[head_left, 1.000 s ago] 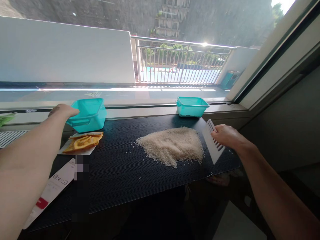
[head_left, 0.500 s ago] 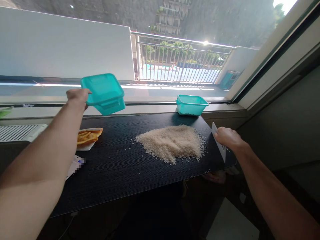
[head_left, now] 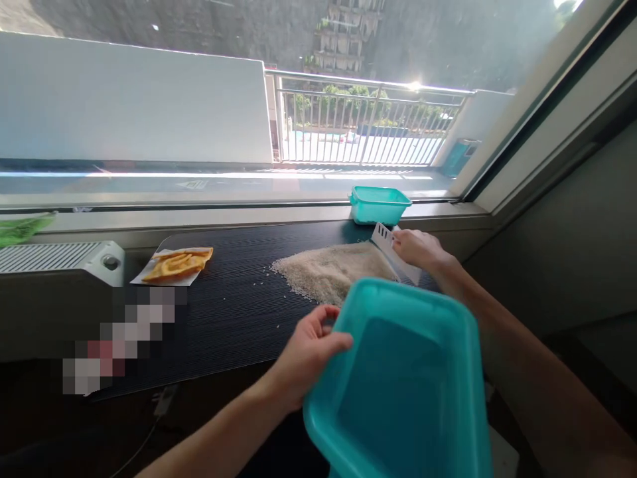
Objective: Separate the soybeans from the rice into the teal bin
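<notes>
My left hand (head_left: 313, 355) is closed on the rim of a teal plastic container (head_left: 403, 378), tilted with its open side facing me at the table's front edge. It hides the near right part of a pile of rice (head_left: 328, 269) on the dark table (head_left: 239, 318). A flat white scraper (head_left: 393, 249) with slots along one end stands on edge against the right side of the rice. My right hand (head_left: 421, 249) grips it from the right.
A second teal container (head_left: 379, 206) stands at the table's back right corner, by the window sill. Yellow food on paper (head_left: 179, 265) lies at the left. Beyond it are a white slatted appliance (head_left: 60, 259) and a green bag (head_left: 22, 229).
My left hand has brought its container from the back left down to the front right, open side toward me. My right hand has moved the scraper left against the rice.
</notes>
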`<state>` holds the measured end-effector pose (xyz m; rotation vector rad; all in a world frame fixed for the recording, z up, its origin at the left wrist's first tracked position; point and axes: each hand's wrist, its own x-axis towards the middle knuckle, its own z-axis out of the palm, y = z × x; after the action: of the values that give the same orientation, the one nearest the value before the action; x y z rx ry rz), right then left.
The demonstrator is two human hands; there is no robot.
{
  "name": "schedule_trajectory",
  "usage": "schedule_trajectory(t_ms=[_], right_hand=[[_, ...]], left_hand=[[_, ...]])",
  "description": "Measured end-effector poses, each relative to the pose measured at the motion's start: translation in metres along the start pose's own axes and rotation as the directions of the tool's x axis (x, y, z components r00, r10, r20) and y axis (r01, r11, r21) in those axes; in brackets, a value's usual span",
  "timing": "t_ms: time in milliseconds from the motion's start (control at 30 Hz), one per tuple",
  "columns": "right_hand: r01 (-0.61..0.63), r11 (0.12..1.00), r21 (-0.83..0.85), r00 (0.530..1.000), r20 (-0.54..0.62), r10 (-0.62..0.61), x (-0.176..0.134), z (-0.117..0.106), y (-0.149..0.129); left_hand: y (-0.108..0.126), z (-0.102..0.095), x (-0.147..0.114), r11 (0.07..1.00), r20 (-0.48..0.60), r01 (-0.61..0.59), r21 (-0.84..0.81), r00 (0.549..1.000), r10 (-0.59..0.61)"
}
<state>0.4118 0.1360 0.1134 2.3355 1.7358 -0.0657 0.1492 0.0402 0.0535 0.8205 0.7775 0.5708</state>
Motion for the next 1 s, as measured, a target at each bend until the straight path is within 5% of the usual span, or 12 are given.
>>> schedule_trajectory(t_ms=[167,300,567,1000], right_hand=[[-0.044,0.999,-0.014,0.997,-0.069,0.043,-0.009,0.008,0.034],[-0.023,0.999,-0.027,0.996,-0.089,0.020,-0.005,0.027,0.051],[0.131,0.989,-0.066,0.989,-0.055,-0.134,-0.010,0.048,0.073],[0.261,0.964,-0.046,0.965,0.003,-0.262,-0.081,0.043,0.081]], left_hand=[[-0.097,0.021,0.006,0.942,-0.054,0.333,0.032,0.942,-0.332],[-0.132,0.039,0.038,0.905,-0.129,0.425,0.019,0.899,-0.419],[-0.141,0.068,0.083,0.918,-0.204,0.362,-0.165,0.898,-0.390],[-0.127,0.097,0.076,0.873,-0.219,0.236,-0.426,0.909,-0.353]])
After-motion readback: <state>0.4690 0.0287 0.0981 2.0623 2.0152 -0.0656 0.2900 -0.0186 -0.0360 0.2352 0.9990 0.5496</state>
